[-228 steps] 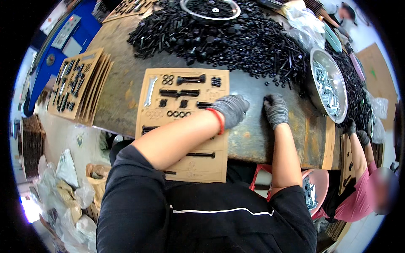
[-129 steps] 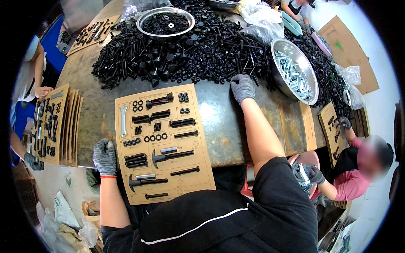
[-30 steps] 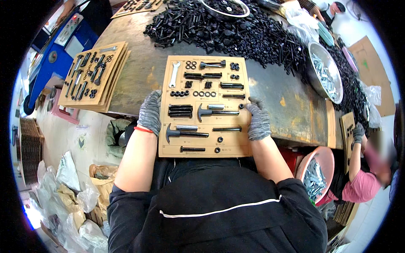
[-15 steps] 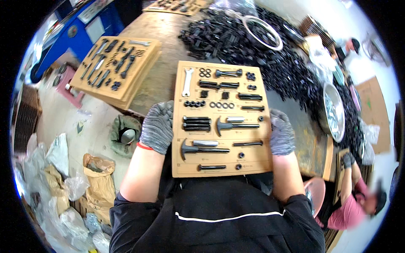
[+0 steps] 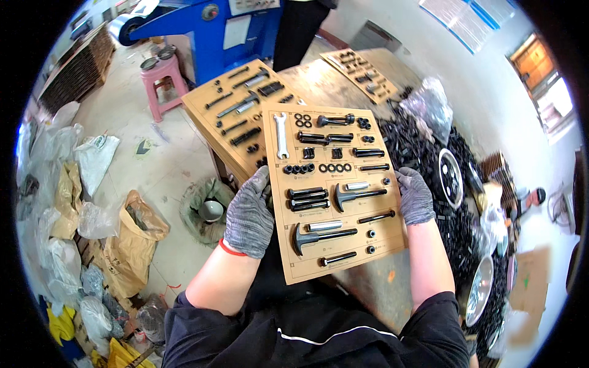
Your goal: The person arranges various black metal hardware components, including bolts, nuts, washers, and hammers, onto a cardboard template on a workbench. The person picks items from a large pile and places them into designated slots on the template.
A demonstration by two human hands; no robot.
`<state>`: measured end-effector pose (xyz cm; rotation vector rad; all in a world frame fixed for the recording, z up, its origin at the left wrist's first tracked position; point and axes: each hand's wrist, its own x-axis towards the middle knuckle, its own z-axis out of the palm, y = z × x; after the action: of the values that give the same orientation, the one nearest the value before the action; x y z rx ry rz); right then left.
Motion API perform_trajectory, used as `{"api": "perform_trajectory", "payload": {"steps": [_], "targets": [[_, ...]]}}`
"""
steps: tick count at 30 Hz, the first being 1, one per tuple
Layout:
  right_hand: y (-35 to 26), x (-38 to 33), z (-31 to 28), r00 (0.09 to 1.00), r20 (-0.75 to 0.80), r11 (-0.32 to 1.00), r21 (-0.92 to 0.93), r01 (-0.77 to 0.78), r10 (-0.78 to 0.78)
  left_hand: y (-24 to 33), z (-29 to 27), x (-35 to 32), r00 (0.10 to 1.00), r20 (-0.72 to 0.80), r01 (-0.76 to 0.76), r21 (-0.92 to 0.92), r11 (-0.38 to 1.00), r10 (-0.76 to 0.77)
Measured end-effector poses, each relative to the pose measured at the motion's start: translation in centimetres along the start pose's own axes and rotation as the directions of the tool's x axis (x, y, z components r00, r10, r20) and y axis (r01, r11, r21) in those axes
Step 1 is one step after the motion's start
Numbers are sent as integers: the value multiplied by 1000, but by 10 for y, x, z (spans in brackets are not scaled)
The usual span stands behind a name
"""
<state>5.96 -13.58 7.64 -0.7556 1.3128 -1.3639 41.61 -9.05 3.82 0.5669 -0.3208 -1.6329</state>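
Both my hands wear grey knit gloves and hold a brown cardboard hardware card by its two sides. My left hand is closed on the left edge, and my right hand on the right edge. Fixed to the card's face are a silver open-end wrench, rows of black bolts, nuts and washers, silver sleeves and two black T-shaped handles. The card is tilted, its upper left corner over a stack of similar cards. My fingers behind the card are hidden.
Black metal parts heap along the table's right side with round metal bowls. Another filled card lies at the far end. A blue machine and pink stool stand far left; paper sacks and plastic bags cover the left floor.
My view has turned leftward. The held card has tilted and now overlaps the stack of cards at the left. Both hands keep their hold on it.
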Motion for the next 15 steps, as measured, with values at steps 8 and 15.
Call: {"api": "perform_trajectory", "payload": {"steps": [8,15], "targets": [[22,170,106,976,192,992,-83,-91,106,37,-18,61,978,-54,-203,-69,977,199],[26,235,226,943,275,968,-216,-130,189,73,-30,104,920,-203,-356,-74,932,335]]}}
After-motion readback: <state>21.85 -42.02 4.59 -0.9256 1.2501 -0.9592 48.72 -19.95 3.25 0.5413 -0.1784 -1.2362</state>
